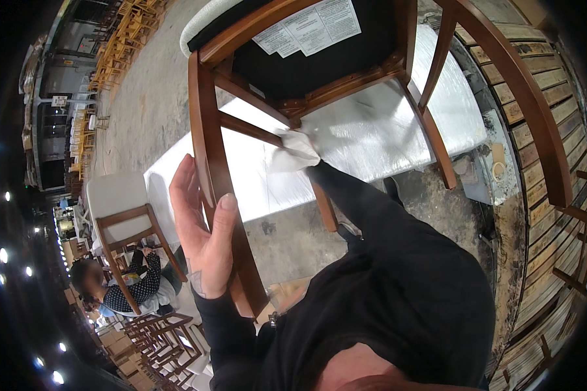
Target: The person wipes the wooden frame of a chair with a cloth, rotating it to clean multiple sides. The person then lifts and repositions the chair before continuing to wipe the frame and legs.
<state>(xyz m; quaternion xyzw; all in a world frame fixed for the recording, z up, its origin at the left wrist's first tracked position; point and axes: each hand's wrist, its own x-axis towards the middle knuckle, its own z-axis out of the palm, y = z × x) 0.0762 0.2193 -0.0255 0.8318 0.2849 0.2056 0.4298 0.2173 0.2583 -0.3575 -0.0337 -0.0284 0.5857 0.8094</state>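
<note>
A wooden chair (205, 124) with reddish-brown legs is tipped over in front of me, its black underside showing white paper labels (310, 29). My left hand (205, 241) lies along the nearest leg at the left, fingers stretched up its edge and thumb apart, overlapping the wood. My right arm reaches forward to a white cloth (293, 153) at a thin rung between the legs. The cloth mostly covers my right hand (312, 156), which is closed on it against the rung. Beneath the chair is a table (372, 140) covered in shiny wrap.
Wooden slatted pallets (535, 163) run down the right side. At the left stands another chair (120, 202) with a pale seat, and a person (140, 287) in a dotted top is close behind it. Stacked chair frames (173, 345) and cartons (114, 342) fill the lower left.
</note>
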